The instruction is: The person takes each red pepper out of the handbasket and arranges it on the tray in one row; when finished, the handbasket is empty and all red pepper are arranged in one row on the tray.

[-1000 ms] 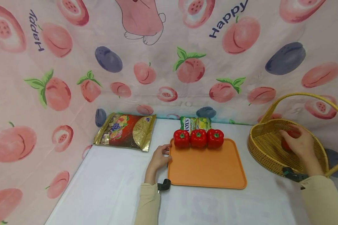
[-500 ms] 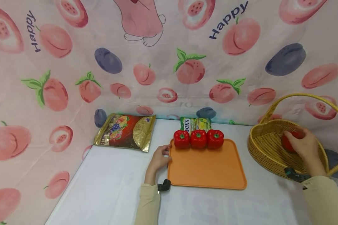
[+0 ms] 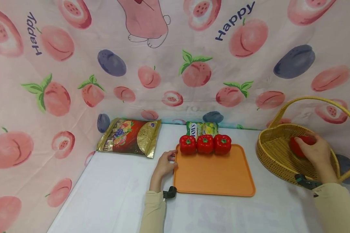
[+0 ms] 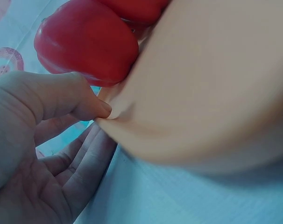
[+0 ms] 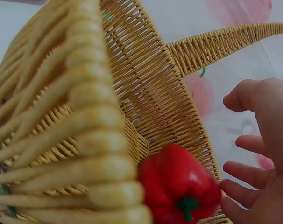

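My left hand point(image 3: 164, 163) holds the left edge of an orange tray point(image 3: 215, 174). In the left wrist view, its thumb lies on the tray's rim with the fingers below it. Three red bell peppers point(image 3: 205, 144) stand in a row along the tray's back edge. Over the wicker basket point(image 3: 268, 161) at the right is my right hand point(image 3: 318, 153), its fingers spread beside another red bell pepper point(image 5: 179, 182). That pepper lies inside the basket; the right wrist view shows a fingertip right at its side and the thumb apart from it.
A gold and red packet point(image 3: 129, 137) lies at the back left. Behind the peppers sits a green Fox's candy bag point(image 3: 202, 128), partly hidden by them. The basket's tall handle point(image 3: 318, 98) arches over it. A fruit-print cloth point(image 3: 163, 64) hangs behind the white table.
My right hand has shifted slightly down and right in the basket and its fingers have loosened, so more of the pepper shows. The left hand and tray have stayed put.
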Action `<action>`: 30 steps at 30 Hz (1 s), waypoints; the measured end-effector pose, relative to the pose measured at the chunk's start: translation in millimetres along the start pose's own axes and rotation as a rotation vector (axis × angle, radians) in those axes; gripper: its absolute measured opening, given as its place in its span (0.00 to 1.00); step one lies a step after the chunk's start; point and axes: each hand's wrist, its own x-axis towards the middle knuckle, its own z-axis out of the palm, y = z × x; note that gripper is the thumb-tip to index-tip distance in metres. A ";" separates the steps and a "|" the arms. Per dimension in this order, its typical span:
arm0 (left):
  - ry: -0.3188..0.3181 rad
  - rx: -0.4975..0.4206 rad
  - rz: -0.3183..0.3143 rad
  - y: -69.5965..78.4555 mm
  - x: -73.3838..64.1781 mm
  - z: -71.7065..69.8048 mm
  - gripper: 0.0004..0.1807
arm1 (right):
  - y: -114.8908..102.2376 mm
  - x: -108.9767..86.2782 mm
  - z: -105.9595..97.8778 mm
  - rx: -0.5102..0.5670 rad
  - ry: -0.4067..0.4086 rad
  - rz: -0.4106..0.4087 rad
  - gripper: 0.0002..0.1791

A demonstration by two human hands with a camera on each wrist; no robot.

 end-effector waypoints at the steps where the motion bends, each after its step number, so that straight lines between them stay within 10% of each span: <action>1: 0.000 0.001 0.001 -0.2 -0.1 -0.1 0.31 | 0.0 0.2 0.0 0.003 -0.002 0.003 0.38; 30: -0.002 -0.016 0.011 0.9 -1.8 -0.5 0.31 | -0.8 0.5 6.1 -0.045 -0.050 -0.068 0.37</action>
